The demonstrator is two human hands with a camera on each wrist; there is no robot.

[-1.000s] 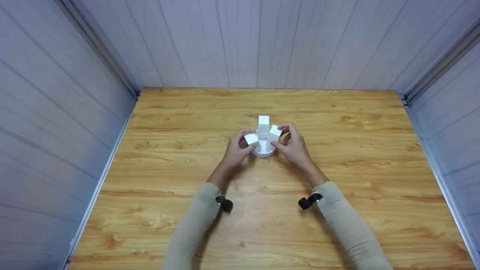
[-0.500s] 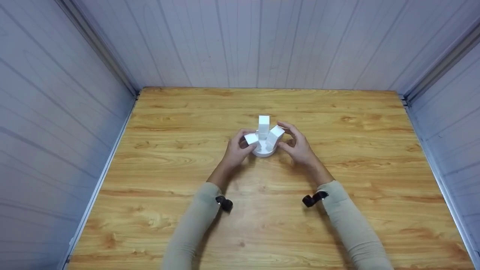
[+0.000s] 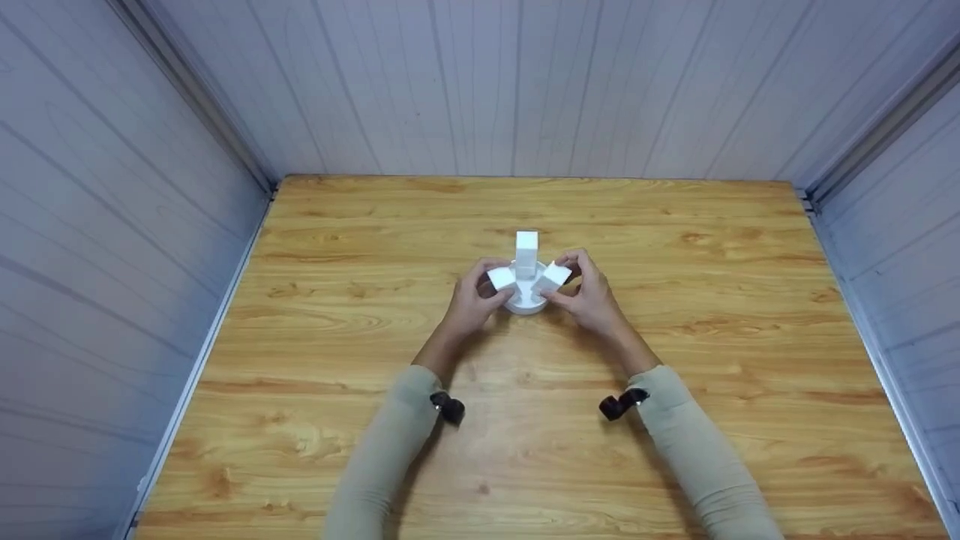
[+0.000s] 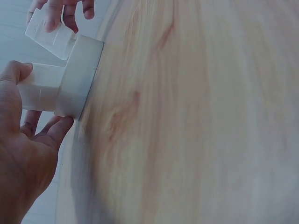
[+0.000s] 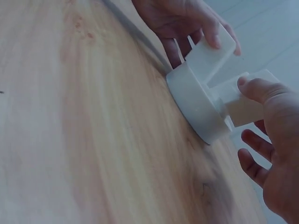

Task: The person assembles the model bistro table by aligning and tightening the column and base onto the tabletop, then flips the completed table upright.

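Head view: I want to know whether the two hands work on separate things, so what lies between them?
In the head view, a round white base with three white blocks lies between left hand and right hand; each grips a tilted block.

A wooden table (image 3: pixel 360 315) (knotty grain) sits between pale panelled walls (image 3: pixel 525 82), seemingly edged with metal rails (image 3: pixel 199 367).

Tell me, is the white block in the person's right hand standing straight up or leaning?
Leaning. The right hand pinches a white block that tilts outward from the round base, while the back block stands upright.
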